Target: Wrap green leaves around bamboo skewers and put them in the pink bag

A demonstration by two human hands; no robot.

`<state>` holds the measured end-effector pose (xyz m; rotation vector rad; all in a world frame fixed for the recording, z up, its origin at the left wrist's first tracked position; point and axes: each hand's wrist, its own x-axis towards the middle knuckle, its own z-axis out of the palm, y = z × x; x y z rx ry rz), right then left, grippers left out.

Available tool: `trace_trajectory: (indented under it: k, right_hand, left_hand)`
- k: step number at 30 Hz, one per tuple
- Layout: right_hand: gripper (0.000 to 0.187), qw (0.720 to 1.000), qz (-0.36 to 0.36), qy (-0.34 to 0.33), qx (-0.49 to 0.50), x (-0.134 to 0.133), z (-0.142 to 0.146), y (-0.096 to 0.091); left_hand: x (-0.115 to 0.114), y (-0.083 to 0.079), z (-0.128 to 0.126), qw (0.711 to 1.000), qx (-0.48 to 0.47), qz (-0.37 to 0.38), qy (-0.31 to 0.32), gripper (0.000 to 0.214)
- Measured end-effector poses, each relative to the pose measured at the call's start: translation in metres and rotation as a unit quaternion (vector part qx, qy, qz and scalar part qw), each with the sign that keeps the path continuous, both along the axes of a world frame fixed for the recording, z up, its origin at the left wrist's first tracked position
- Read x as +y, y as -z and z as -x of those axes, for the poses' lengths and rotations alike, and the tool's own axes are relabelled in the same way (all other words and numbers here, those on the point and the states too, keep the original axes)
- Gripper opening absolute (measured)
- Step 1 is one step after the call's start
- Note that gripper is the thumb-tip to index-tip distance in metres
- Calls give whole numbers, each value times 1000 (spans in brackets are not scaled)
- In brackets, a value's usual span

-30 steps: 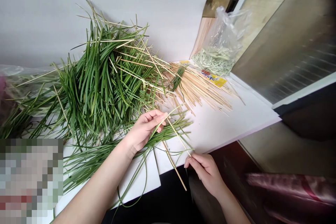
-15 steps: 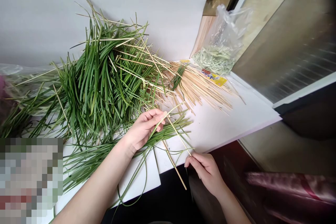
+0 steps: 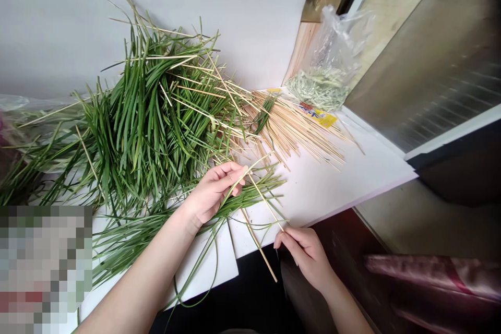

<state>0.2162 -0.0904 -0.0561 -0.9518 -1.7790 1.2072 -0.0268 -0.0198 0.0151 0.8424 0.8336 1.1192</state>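
Between thumb and fingers, my left hand (image 3: 219, 188) pinches a pale-ended chive stalk (image 3: 260, 160). Lower right, my right hand (image 3: 303, 248) is closed on a thin bamboo skewer (image 3: 264, 200), whose upper end meets the stalk at my left fingertips. Whether the tip pierces the stalk, I cannot tell. Under my left hand and forearm lies a loose row of chives (image 3: 144, 235), a few blades hanging over the table edge. Another skewer (image 3: 263, 255) sticks out past that edge between my hands.
A large heap of chives (image 3: 152, 115) with skewers among it covers the back left of the white table (image 3: 324, 185). Behind my hands lies a spread of bamboo skewers (image 3: 297, 130). A clear plastic bag (image 3: 323, 68) with pale green contents stands at the back right, near a glazed panel (image 3: 438, 57).
Both hands keep the same hold and position, with the stalk and skewer still meeting. The whole view has shifted very slightly.
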Motion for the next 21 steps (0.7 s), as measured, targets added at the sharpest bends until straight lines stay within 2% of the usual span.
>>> trace_trajectory:
  k: [8,14,21]
  right_hand:
    - [37,1000,0,0,-4,1,-1,3]
    - [38,1000,-1,-5,2,1,0,2]
    - [37,1000,2,-7,-1,1,-1,4]
  left_hand:
    - [-2,3,-4,997,72,-32,-4,25]
    - [-2,1,-6,998,29,-20,-44,24]
    - [-1,3,-3,999,25,-4,-36,25]
